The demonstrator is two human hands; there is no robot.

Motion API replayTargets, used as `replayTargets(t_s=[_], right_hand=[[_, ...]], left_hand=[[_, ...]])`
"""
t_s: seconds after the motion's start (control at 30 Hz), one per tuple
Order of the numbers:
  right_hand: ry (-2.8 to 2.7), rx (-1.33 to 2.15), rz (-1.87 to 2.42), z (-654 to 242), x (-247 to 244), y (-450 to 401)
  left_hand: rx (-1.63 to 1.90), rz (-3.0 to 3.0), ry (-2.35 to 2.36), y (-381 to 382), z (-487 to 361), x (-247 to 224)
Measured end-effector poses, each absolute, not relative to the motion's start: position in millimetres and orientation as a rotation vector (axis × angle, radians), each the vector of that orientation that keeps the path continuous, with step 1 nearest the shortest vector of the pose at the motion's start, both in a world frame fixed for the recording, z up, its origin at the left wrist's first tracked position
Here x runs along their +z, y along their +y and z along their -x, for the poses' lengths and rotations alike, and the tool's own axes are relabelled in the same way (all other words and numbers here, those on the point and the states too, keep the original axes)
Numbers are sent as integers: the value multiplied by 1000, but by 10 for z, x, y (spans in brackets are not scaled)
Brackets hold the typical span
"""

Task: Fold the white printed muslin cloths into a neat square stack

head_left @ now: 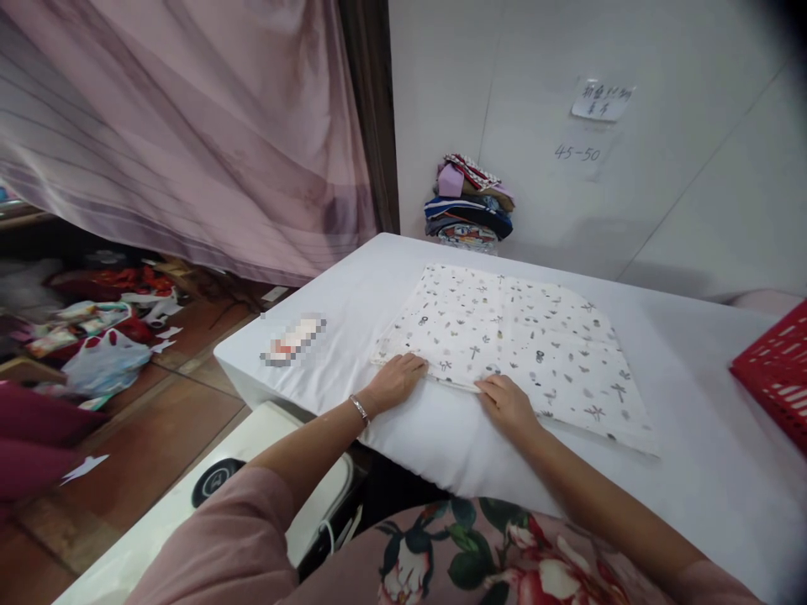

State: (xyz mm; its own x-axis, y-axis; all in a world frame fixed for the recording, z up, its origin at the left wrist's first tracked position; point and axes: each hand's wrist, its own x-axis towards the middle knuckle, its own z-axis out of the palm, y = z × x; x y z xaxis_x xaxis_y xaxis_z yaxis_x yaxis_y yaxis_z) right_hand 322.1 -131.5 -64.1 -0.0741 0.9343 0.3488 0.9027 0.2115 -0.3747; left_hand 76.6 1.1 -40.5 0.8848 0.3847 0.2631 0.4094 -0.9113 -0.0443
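Observation:
A white cloth (523, 336) printed with small dark palm trees and leaves lies spread on the white-covered table (636, 512). Its near edge is held by both hands. My left hand (397, 380), with a bracelet at the wrist, pinches that edge close to the cloth's near left corner. A short way to the right, my right hand (506, 402) grips the same edge between thumb and fingers. Between the two hands the edge looks slightly lifted or folded. The cloth's right part lies flat, with faint crease lines across it.
A red plastic basket (778, 370) stands at the table's right. A folded clothes stack (470, 202) sits by the wall beyond the far edge. A blurred-out item (293, 340) lies at the table's left. Left hang a pink curtain (252, 126) and, below, floor bags (107, 361).

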Motion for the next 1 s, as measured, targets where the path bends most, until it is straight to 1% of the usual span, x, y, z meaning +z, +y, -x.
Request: replayTargets(t_s=[0.3,0.4,0.53,0.67,0.8,1.0], right_hand=[[-1908,278,1774,-3237,-539,-1275],[-1955,220,1741,-3264,-503,-1280],[-2037,52,1661,-3258,-406,-1337],[-2281,90,1646,-3183,-357,-1388],[-2315,99,1668,-3113,-371,-1407],[-2425,120,1719,-3025,-283,-1381]], left_hand=[[-305,2892,-641,28,-880,-377],[-336,2873,-655,36,-914,-306],[-498,2837,-683,28,-851,-198],[-446,2908,-605,-33,-731,-319],[-489,2920,-726,-113,-641,-498],[-588,2940,-843,-213,-633,-490]])
